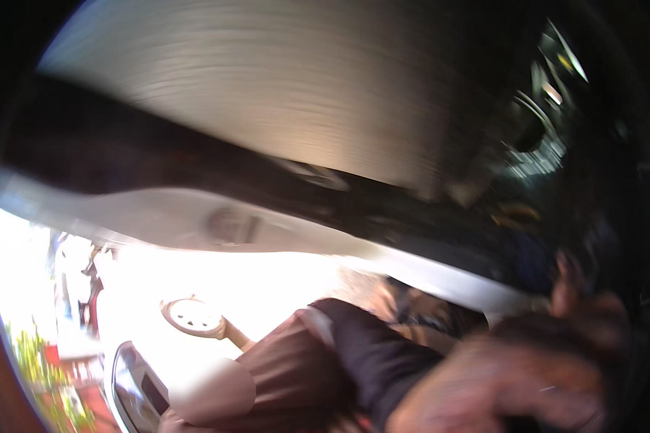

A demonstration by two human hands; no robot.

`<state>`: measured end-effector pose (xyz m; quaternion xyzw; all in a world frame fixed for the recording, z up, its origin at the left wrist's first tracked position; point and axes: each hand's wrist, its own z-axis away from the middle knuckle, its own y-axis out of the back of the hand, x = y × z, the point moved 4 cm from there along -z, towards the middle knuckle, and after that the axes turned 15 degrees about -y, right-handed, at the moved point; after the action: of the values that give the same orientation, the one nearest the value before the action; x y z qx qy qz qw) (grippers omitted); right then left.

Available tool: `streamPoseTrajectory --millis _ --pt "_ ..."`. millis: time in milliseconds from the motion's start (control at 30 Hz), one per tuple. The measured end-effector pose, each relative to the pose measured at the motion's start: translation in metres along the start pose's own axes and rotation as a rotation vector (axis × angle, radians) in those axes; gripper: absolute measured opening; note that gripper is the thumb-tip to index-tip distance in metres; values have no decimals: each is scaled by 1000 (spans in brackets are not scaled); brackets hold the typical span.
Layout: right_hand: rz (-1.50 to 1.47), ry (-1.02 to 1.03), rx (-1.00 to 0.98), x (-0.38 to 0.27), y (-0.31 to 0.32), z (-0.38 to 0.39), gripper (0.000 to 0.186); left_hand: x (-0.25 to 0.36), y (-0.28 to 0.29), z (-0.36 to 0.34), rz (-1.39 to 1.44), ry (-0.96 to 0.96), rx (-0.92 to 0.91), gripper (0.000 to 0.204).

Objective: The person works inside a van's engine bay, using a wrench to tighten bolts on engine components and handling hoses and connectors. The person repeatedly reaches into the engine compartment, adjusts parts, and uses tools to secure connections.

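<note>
The view is tilted and strongly smeared by motion. At the lower right, a bare forearm and what looks like my right hand (592, 317) reach up toward a dark recess (527, 216). One digit sticks up beside a pale metal edge. The other fingers are blurred or in shadow, so whether they hold anything does not show. My left hand cannot be made out. Above stretches a broad, grey-beige ridged panel (282, 86), bordered by a dark band (123, 144).
A silver, car-like body panel (173, 216) runs diagonally below the dark band. A person in brown clothing (289, 368) is close at the bottom. Beyond lie a pale-rimmed wheel (195, 315), a vehicle window (133, 386) and green plants (32, 361). Shiny parts (542, 137) glint at upper right.
</note>
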<state>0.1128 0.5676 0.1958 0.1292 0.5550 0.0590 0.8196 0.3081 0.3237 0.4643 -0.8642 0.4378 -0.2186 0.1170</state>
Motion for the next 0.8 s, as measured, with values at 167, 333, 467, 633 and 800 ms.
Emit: streamPoseTrajectory --millis 167,333,467,633,800 --pt "61 72 -130 10 -29 -25 31 29 20 -8 -117 -77 57 22" --pt "81 265 -129 -11 -45 -30 32 12 27 -37 -171 -68 -21 22" --pt "62 271 -93 -8 -70 -26 43 17 31 -36 -196 -108 -41 22" --pt "300 235 -100 1 -82 -39 37 18 33 -49 -222 -165 -58 22" --pt "72 173 -296 -61 -119 -4 30 27 41 -62 -210 -224 -58 22"
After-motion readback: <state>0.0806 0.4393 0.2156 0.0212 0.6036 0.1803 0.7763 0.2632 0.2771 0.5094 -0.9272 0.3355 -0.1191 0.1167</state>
